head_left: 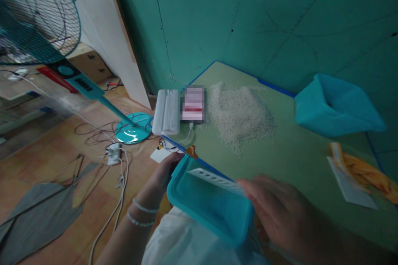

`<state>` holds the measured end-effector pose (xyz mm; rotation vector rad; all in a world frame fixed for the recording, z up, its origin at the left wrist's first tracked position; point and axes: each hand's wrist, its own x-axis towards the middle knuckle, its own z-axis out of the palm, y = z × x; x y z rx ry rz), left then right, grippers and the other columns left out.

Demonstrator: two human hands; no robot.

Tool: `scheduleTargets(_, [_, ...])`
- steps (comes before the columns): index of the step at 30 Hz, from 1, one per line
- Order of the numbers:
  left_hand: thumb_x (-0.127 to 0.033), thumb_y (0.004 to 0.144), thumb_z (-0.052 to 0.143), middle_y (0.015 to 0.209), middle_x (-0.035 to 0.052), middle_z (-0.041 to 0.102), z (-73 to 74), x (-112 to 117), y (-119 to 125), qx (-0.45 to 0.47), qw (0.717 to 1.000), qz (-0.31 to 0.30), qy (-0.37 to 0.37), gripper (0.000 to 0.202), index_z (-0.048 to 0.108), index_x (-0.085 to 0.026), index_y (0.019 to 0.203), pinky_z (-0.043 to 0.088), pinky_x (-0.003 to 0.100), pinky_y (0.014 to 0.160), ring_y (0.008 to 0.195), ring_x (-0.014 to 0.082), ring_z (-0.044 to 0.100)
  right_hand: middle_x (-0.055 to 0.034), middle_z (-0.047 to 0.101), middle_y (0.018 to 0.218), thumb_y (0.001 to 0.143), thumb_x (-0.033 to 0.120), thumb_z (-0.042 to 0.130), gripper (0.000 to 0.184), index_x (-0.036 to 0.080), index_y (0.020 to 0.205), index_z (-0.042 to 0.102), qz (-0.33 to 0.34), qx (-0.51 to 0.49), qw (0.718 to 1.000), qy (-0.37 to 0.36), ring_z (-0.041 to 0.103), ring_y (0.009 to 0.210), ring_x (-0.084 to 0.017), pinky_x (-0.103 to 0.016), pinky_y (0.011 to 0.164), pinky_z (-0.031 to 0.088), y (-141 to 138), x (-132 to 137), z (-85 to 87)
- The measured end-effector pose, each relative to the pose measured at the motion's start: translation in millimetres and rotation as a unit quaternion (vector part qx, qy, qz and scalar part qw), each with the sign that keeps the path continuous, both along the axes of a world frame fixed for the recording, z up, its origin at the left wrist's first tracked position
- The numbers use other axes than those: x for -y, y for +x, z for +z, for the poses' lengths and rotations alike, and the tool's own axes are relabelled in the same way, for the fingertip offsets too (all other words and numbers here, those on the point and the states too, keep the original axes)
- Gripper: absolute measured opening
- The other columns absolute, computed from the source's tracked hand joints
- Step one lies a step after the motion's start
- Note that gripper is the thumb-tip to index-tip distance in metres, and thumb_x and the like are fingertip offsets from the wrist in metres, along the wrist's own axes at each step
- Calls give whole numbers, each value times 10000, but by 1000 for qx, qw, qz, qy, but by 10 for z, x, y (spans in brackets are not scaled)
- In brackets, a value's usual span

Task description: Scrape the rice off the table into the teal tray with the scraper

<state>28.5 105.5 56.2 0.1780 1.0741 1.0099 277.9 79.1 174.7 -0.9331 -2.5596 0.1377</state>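
Observation:
My left hand (164, 174) grips the far left corner of a turquoise plastic tub (208, 205) that I hold at the near edge of the green table (295, 161). A white perforated strip (214, 178) lies along the tub's inside wall. Blurred by motion, my right hand (280, 211) rests at the tub's right rim, fingers curled over it. Past the tub, a heap of small white granules (238, 116) lies on the table.
Another turquoise tub (336, 105) lies on its side at the far right. Orange and white packets (357, 174) sit by the right edge. A white device (167, 112) and a phone (193, 104) sit at the table's left corner. On the floor to the left are a standing fan (37, 12) and cables (115, 153).

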Motion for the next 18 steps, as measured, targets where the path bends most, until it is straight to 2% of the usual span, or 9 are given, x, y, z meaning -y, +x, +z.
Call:
scheduleTargets(2, [-203, 595, 641, 604, 27, 701, 18, 4, 8, 26, 999, -8, 17, 108, 683, -130, 662, 485, 261, 527, 502, 156, 599, -86, 691, 776, 851, 83, 346, 329, 178, 1122, 507, 40, 7, 999, 23, 644, 677, -210, -321, 553, 505, -62, 72, 14])
scheduleTargets(5, [-203, 580, 640, 492, 14, 660, 47, 2, 15, 37, 999, -19, 13, 81, 662, -130, 553, 456, 230, 461, 430, 131, 558, -92, 695, 801, 843, 109, 376, 380, 231, 1174, 515, 41, -6, 999, -27, 644, 695, -231, -348, 556, 504, -73, 87, 40])
scheduleTargets(7, [-207, 584, 626, 471, 15, 649, 56, -3, 16, 30, 999, -24, 9, 94, 653, -131, 535, 448, 227, 450, 425, 135, 559, -83, 694, 834, 858, 152, 393, 351, 281, 1145, 547, -6, -19, 996, -81, 645, 718, -238, -357, 572, 508, -3, 29, 78])
scheduleTargets(9, [-202, 592, 609, 487, 20, 656, 60, -10, 22, 22, 999, -23, 3, 93, 655, -134, 548, 451, 232, 462, 439, 141, 568, -71, 688, 885, 874, 241, 426, 278, 317, 1094, 577, -91, -41, 985, -138, 644, 746, -238, -357, 597, 513, 136, -98, 129])
scheduleTargets(11, [-200, 609, 585, 508, 35, 667, 64, -17, 38, 19, 999, -32, -13, 110, 662, -133, 566, 462, 246, 487, 457, 153, 579, -62, 677, 936, 869, 340, 461, 236, 320, 1066, 590, -188, -81, 963, -177, 638, 767, -235, -350, 617, 513, 323, -296, 180])
scheduleTargets(13, [-194, 633, 561, 499, 41, 660, 67, -19, 66, 19, 998, -46, -27, 138, 662, -130, 566, 467, 257, 501, 460, 160, 581, -63, 665, 977, 857, 411, 476, 260, 301, 1061, 594, -265, -130, 937, -187, 632, 787, -235, -346, 625, 511, 518, -534, 215])
scheduleTargets(15, [-183, 648, 546, 471, 32, 640, 65, -15, 100, 11, 998, -50, -27, 152, 658, -132, 557, 460, 255, 490, 450, 158, 573, -62, 652, 1017, 845, 444, 489, 292, 290, 1070, 592, -294, -154, 926, -181, 626, 812, -235, -352, 647, 509, 670, -764, 230])
scheduleTargets(18, [-175, 640, 555, 472, 28, 640, 62, 0, 144, -3, 999, -47, -18, 133, 660, -132, 572, 465, 260, 490, 443, 157, 568, -59, 637, 1061, 839, 434, 504, 301, 286, 1084, 595, -294, -158, 926, -175, 616, 859, -238, -376, 704, 502, 755, -1011, 222])
